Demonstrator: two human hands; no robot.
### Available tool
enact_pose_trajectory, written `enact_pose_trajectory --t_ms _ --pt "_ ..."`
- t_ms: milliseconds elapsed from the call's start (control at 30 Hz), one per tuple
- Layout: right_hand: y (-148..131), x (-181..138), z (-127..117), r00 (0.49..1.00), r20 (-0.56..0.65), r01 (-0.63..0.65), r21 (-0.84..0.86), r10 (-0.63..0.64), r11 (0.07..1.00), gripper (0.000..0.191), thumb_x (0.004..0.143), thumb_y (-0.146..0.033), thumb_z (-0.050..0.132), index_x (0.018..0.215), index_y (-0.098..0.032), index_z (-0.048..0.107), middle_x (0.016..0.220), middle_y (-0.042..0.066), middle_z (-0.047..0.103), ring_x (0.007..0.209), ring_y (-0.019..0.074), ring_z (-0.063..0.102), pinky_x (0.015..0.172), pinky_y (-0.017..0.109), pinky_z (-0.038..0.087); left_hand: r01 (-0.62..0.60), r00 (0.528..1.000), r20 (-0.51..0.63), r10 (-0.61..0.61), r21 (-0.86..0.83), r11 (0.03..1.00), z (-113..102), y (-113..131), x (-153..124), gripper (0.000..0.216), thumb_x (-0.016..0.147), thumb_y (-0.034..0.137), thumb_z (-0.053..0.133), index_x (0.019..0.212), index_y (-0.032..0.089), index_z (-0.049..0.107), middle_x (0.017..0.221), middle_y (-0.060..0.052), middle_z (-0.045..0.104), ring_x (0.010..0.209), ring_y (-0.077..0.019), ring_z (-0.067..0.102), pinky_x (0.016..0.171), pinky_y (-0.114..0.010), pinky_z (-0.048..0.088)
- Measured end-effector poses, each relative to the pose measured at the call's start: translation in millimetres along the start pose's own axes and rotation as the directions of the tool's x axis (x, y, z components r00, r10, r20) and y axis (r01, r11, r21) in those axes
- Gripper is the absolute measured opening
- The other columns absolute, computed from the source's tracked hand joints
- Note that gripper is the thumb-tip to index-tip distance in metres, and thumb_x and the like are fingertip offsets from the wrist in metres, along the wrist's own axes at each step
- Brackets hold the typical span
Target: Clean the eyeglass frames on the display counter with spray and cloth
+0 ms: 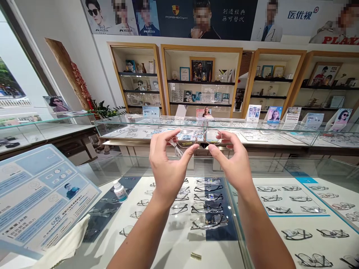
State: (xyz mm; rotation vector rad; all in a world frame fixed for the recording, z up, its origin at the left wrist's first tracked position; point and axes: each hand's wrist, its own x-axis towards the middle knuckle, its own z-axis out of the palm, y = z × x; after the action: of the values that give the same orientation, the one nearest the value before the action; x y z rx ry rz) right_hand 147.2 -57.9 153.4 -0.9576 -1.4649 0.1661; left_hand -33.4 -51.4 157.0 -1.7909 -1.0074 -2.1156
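Raised over a glass counter, my two hands hold a pair of eyeglasses (213, 142) between them. The frame is thin-rimmed, its clear lenses face me, and small print shows on them. My left hand (169, 162) grips the left side between thumb and fingers. A crumpled pale strip (177, 149) hangs by its fingers; I cannot tell what it is. On the other side, my right hand (235, 162) pinches the frame's edge with thumb and fingers. Folded temples are partly hidden behind the fingers.
Rows of eyeglasses (207, 207) lie inside the glass counter (179, 257) below. At left are a small white bottle (120, 192), a pale cloth (66, 244) and a printed blue board (46, 194). A small gold-coloured piece (196, 256) lies near the front. Another display case (157, 141) stands beyond.
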Motion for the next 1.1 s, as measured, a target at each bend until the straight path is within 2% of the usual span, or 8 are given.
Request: enact_pose_trajectory --t_ms 167,433,700,833,1100 --pt "-0.2 0.1 -0.3 1.000 0.005 -0.009 0.010 0.009 1.000 0.045 0.088 -0.050 0.073 0.128 -0.030 0.065 0.128 0.009 0.071 0.113 0.0295 0.066 0.098 0.052 0.052 -0.011 1.000 -0.008 0.011 0.019 1.000 0.0 1.4 0.3 0.047 0.082 0.044 0.088 0.119 0.024 0.068 0.108 -0.004 0.065 0.097 -0.0204 0.063 0.093 -0.039 0.054" --pt "-7.8 -1.8 -1.0 0.994 -0.094 0.051 -0.044 -0.055 0.998 0.041 0.088 -0.046 0.075 0.124 -0.029 0.064 0.126 0.008 0.071 0.115 0.0295 0.065 0.100 0.052 0.050 0.130 0.989 0.087 -0.119 -0.122 0.984 4.7 -7.9 -1.6 0.050 0.082 0.042 0.087 0.124 0.024 0.066 0.117 -0.008 0.067 0.106 -0.0214 0.067 0.099 -0.040 0.055" --pt "-11.3 -3.1 -1.1 0.986 -0.130 0.098 -0.077 -0.108 0.992 0.040 0.089 -0.044 0.074 0.124 -0.029 0.064 0.125 0.008 0.070 0.115 0.0293 0.064 0.100 0.051 0.051 0.170 0.981 0.118 -0.155 -0.127 0.977 7.0 -11.4 -1.3 0.051 0.082 0.043 0.087 0.125 0.025 0.066 0.121 -0.008 0.069 0.113 -0.0233 0.068 0.103 -0.043 0.054" --pt "-11.9 -3.0 -1.1 0.984 -0.133 0.110 -0.084 -0.120 0.990 0.039 0.090 -0.043 0.074 0.124 -0.029 0.064 0.125 0.009 0.069 0.117 0.0299 0.064 0.100 0.052 0.052 0.146 0.985 0.111 -0.133 -0.118 0.982 7.0 -11.2 -1.1 0.051 0.083 0.044 0.086 0.126 0.026 0.065 0.124 -0.009 0.068 0.116 -0.0240 0.066 0.103 -0.043 0.055" --pt "-6.6 -0.6 0.8 0.986 -0.108 0.117 -0.083 -0.125 0.990 0.039 0.091 -0.042 0.073 0.127 -0.030 0.064 0.128 0.008 0.068 0.119 0.0297 0.063 0.101 0.051 0.052 0.012 1.000 0.019 -0.012 -0.009 1.000 5.1 -1.3 0.1 0.046 0.085 0.043 0.085 0.123 0.026 0.067 0.126 -0.008 0.062 0.120 -0.0250 0.061 0.102 -0.043 0.055"
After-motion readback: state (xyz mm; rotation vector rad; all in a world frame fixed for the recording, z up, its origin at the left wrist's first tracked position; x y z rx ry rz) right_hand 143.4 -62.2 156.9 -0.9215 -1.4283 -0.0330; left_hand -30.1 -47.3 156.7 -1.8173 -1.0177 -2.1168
